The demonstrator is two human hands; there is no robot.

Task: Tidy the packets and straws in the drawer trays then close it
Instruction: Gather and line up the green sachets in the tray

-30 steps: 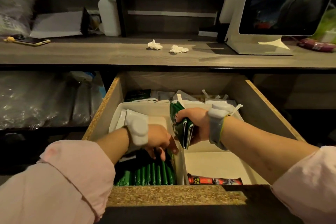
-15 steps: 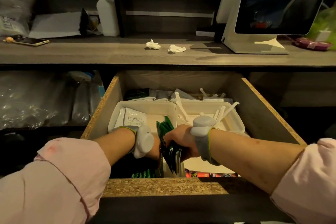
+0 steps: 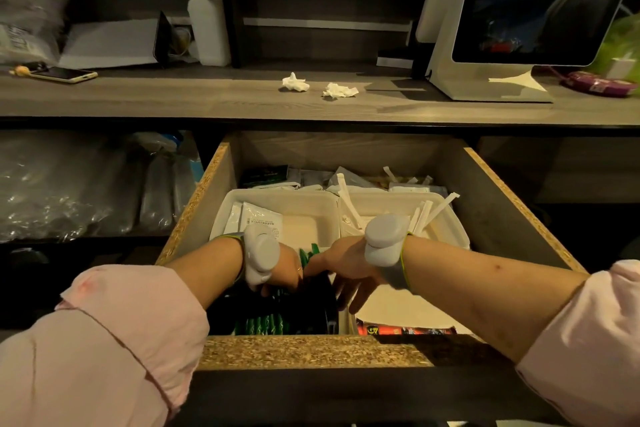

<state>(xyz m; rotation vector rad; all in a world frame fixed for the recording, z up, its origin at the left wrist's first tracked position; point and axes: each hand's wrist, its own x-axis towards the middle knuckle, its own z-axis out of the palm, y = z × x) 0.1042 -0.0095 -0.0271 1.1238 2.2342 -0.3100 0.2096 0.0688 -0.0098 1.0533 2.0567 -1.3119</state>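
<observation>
Chipboard-edged, an open drawer is filling the centre of the frame as a person in pink sleeves is reaching into it with both hands. Two white trays are sitting at its back. The left tray is holding two white sachets, and the right tray is holding about five paper-wrapped straws, some leaning on its rim.

Nearer the lower edge, two more compartments are lying side by side. Green packets are standing in a row in the left one, too shaded to count. Two red packets are lying end to end along the front of the right one.

The left hand is curling its fingers down among the green packets; whether it is gripping any cannot be told. The right hand is hanging just beside it, fingers straight and spread over the wall between the two near compartments, holding nothing that shows. A few green tips are poking up between the hands.

On the counter above, two crumpled tissues are lying mid-frame, one phone at upper left and one screen at upper right.
</observation>
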